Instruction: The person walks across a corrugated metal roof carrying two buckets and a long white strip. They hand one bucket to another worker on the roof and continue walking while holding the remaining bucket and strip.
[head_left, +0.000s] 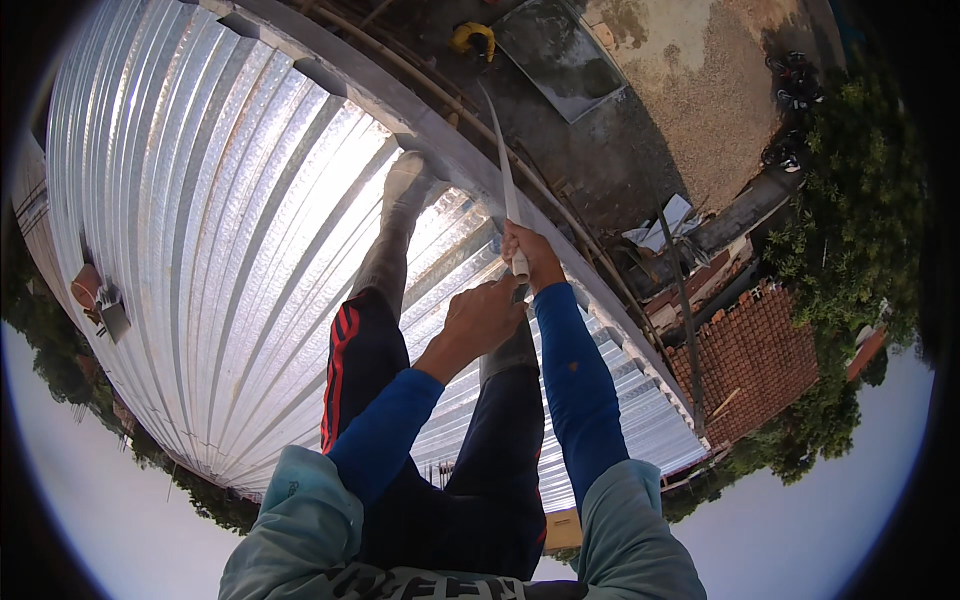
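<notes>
A long pale pipe (pixel 507 180) slants up from below over the roof's edge, its open near end pointing at me. My right hand (pixel 535 256) is wrapped round it just short of that end. Beside the pipe's end is my left hand (pixel 484 318), back upward and fingers curled. Whatever those fingers may hold is hidden beneath them. Both hands are above the shiny corrugated metal roof (pixel 240 240), close to its concrete edge (pixel 430 125).
I stand on the roof in grey boots (pixel 398 190), one against the edge. Far below, a person in yellow (pixel 473 40) is near the pipe's lower end. Bamboo poles (pixel 560 195) run outside the edge. A bucket-like container (pixel 86 286) sits at the left. Tiled roofing (pixel 755 360) lies right.
</notes>
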